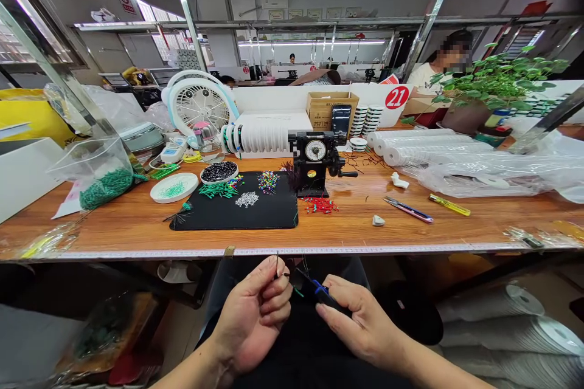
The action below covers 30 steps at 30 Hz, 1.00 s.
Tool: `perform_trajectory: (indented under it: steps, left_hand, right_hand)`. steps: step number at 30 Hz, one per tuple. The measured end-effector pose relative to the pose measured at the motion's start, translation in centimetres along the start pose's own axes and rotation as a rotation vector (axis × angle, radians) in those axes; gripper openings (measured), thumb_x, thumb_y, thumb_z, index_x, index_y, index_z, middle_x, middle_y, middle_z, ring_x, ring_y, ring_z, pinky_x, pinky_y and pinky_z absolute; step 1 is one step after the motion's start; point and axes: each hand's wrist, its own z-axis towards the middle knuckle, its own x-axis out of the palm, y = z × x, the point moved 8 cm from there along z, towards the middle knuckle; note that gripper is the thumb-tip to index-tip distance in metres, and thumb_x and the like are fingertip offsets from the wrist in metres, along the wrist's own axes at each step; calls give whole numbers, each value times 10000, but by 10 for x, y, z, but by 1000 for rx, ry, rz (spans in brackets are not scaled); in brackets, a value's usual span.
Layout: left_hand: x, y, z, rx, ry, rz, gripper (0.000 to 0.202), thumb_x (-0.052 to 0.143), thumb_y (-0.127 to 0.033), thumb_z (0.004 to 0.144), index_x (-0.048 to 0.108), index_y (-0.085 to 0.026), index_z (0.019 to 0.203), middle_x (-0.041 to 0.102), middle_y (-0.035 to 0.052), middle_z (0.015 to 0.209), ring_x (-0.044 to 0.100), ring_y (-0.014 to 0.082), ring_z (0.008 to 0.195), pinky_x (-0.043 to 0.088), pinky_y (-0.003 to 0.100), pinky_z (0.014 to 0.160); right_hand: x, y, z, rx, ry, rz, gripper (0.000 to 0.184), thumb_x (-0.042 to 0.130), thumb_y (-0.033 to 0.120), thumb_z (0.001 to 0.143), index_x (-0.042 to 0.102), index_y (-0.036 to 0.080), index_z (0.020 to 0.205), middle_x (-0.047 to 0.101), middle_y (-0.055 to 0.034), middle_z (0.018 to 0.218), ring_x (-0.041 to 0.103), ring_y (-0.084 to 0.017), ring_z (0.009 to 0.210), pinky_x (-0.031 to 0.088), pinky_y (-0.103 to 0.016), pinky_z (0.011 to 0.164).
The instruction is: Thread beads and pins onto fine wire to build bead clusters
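Observation:
My left hand (255,310) is pinched shut on a thin dark piece (277,264) that sticks up between thumb and forefinger, just below the table's front edge. My right hand (351,316) is wrapped round blue-and-black pliers (322,292), their jaws pointing up and left toward my left fingers. A small green bit (298,292) shows between the two hands; what it is attached to cannot be made out. Thin wire-like strands (305,262) rise by the pliers' tip. Beyond the hands, a black mat (255,213) carries small piles of colored beads (268,180) and white pieces (247,199).
Behind the mat stands a black hand-cranked machine (314,164) with a dial. Tweezers (408,209) and a yellow cutter (449,204) lie at right. A measuring tape (387,250) runs along the front edge. A fan (201,106) and a bag of green pieces (107,185) sit left.

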Motion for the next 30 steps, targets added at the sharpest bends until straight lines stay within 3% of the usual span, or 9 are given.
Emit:
perform_trajectory:
  steps: [5,8,12,20,23,26,28,30]
  left_hand:
    - [3,-1,5,-11,16,111,154,509,-206,847,455,-135,722,246,-72,580,159,13,426,111,130,371]
    - [4,-6,11,57,-11,390,134,513,-233,849,462,-151,757,266,-76,566,145,25,432,88,150,378]
    - [6,-9,18,98,-70,758,153,498,-312,859,475,-164,831,259,-86,554,154,36,444,86,174,407]
    - [32,6,33,1,124,906,200,449,-336,880,412,-189,751,268,-78,555,162,66,472,119,227,431]
    - [43,15,41,-53,196,929,196,457,-348,877,426,-194,759,265,-75,553,163,68,471,125,228,435]
    - [51,20,47,-79,220,957,197,474,-355,868,457,-192,757,297,-64,571,192,70,486,157,219,444]
    - [55,20,49,-71,218,979,189,496,-349,857,491,-189,756,360,-47,594,258,73,509,218,207,464]
    - [58,18,51,-54,201,988,168,530,-335,839,536,-186,762,447,-22,646,352,85,561,301,203,518]
  right_hand:
    - [2,-14,-3,246,93,308,376,483,378,836,324,177,561,322,35,583,273,-99,549,225,-254,508]
    - [6,-22,-8,358,133,480,371,508,403,821,388,169,559,344,40,527,274,-87,495,210,-246,474]
    - [3,-29,-13,410,73,628,350,540,389,798,441,156,556,382,31,512,317,-84,468,230,-233,459]
    - [-27,-22,-29,391,9,444,311,508,337,823,422,162,580,378,31,559,304,-89,509,234,-236,484]
    - [-69,-13,-37,248,-111,98,300,487,321,846,427,167,595,419,14,655,394,-115,607,310,-240,565]
    - [-150,-18,-54,176,-411,-402,286,445,323,877,502,168,642,473,-27,762,467,-159,730,365,-273,679]
    - [-215,-34,-72,290,-611,-808,259,454,331,873,578,156,727,487,-71,848,486,-196,804,374,-305,738]
    - [-276,-59,-91,586,-687,-1181,286,475,339,863,629,120,762,499,-128,893,495,-249,873,367,-339,773]
